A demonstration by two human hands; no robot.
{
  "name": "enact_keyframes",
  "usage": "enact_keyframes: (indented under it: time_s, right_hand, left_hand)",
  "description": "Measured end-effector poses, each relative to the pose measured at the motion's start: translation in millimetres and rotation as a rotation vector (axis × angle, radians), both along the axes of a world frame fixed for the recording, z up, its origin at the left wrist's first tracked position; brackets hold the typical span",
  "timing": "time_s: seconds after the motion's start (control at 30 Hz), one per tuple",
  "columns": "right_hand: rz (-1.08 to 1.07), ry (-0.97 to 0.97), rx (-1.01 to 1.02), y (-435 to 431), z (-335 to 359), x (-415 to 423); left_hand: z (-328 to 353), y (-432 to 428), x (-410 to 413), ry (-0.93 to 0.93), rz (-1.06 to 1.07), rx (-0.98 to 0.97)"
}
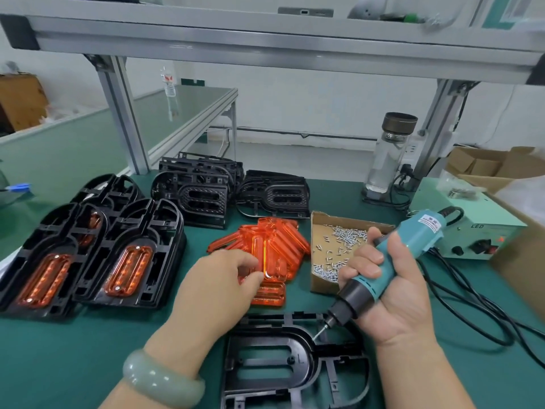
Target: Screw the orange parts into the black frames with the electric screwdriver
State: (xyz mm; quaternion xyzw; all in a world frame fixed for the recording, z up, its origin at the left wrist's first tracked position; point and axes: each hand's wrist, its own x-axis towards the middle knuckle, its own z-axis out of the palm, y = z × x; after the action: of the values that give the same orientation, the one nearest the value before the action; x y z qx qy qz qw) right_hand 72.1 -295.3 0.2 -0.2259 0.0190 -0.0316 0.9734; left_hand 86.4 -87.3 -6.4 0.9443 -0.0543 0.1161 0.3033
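Empty frame (295, 358) flat on desk (88, 349), just below right grip (383, 290), slot bare: awaits insert. Left grip (218, 278) curled on top orange part (274, 261) of pile just ahead, likely fetching it for frame. Right grip wrapped round screwdriver (413, 246), bit angled down over frame corner, parked ready. Screw box (339, 249) just beyond right grip, in easy reach. Done frames (169, 249) well left of left grip.

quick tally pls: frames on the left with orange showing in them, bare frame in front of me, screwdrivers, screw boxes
frames with orange fitted: 3
bare frame: 1
electric screwdriver: 1
box of screws: 1
total: 6
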Motion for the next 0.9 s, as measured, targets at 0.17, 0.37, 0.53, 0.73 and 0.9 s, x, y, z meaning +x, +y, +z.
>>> enact_keyframes:
  time_s: [0.17, 0.37, 0.53, 0.73, 0.9]
  right_hand:
    - [-0.005, 0.009, -0.002, 1.3, -1.0, 0.9]
    - [-0.013, 0.014, -0.016, 1.0, -1.7, 1.7]
    - [-0.017, 0.032, -0.021, 3.0, -0.9, 2.4]
    - [-0.019, 0.037, -0.035, 4.9, -1.7, 1.8]
    - [-0.017, 0.041, -0.039, 5.1, -1.9, 2.5]
  left_hand:
    - [-7.0, -26.5, 17.4, -0.047, 0.193, 0.111]
    - [-15.7, -35.3, 32.8, -0.041, 0.192, 0.235]
    - [-18.8, -22.0, 41.3, -0.043, 0.193, 0.169]
    - [-20.1, -19.0, 42.7, -0.125, 0.184, 0.262]
    - [-19.3, -16.1, 41.1, -0.18, 0.189, 0.271]
